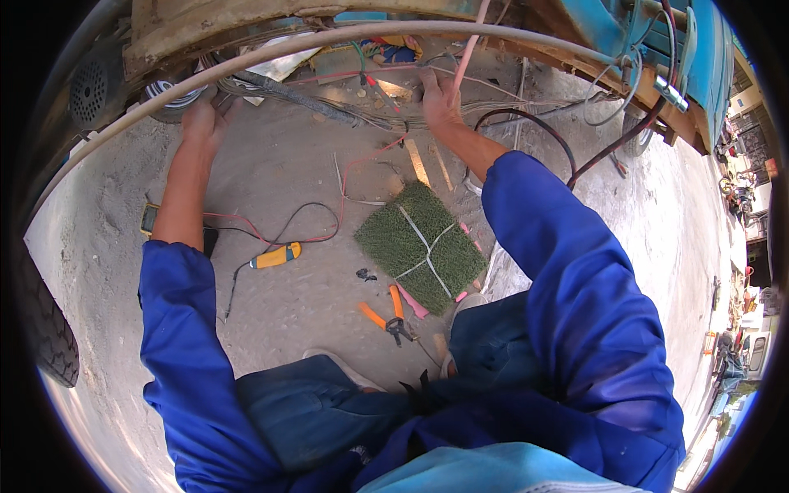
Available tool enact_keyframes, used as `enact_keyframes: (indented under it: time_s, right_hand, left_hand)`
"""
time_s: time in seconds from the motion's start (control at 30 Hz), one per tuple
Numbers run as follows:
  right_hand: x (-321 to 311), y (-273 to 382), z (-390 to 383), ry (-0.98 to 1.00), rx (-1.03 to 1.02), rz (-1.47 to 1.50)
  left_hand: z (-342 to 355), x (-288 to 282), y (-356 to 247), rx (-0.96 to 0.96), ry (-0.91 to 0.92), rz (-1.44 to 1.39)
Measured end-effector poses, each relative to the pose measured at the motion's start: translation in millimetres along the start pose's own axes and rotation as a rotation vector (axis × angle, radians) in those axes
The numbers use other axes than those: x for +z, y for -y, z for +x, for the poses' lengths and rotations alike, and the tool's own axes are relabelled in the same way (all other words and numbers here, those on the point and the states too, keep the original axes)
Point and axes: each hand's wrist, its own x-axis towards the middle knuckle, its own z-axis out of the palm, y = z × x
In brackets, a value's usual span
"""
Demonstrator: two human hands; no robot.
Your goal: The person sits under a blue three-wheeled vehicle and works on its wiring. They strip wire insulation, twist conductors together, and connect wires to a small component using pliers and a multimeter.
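Note:
My left hand [205,119] reaches up to the left end of a long bundle of thin wires [386,117], beside a dark sheathed tube [300,97]. Its fingertips are partly hidden, so its grip is unclear. Farther right, my right hand [444,105] is closed on wires of the same bundle, fingers pointing away from me. A pink cable [472,37] runs down beside it. Red and green clips [370,80] lie on wires between my hands. Nearer me are a yellow-and-grey handheld tool [276,255] with a lead, and orange-handled pliers [393,319].
A curved tube [394,29] and rusty vehicle frame [205,33] arch over my hands. A green turf mat [423,246] tied with white strips lies before my feet. A yellow-edged meter [149,218] sits by my left forearm. Dark hoses [612,148] hang at right; a tyre [49,329] stands left.

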Motion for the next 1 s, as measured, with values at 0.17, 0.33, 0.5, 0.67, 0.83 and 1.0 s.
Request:
enact_keyframes:
  time_s: [0.17,0.33,0.5,0.67,0.83,1.0]
  right_hand:
    - [8,-6,2,0.026,-0.078,-0.177]
    - [6,10,-12,0.03,-0.045,-0.028]
    - [3,25,-19,0.071,-0.012,-0.004]
    - [5,20,-15,0.106,0.021,0.013]
    - [7,19,-14,0.09,0.005,0.041]
    - [8,22,-18,0.082,-0.009,0.081]
  left_hand:
    - [-3,1,-1,0.006,-0.02,0.034]
    - [-1,-1,0,0.024,0.016,0.036]
    - [1,-2,1,0.009,0.028,0.034]
    - [0,-3,2,0.009,0.036,0.038]
    - [0,-3,2,0.013,0.037,0.037]
    - [-1,-3,1,0.013,0.06,0.047]
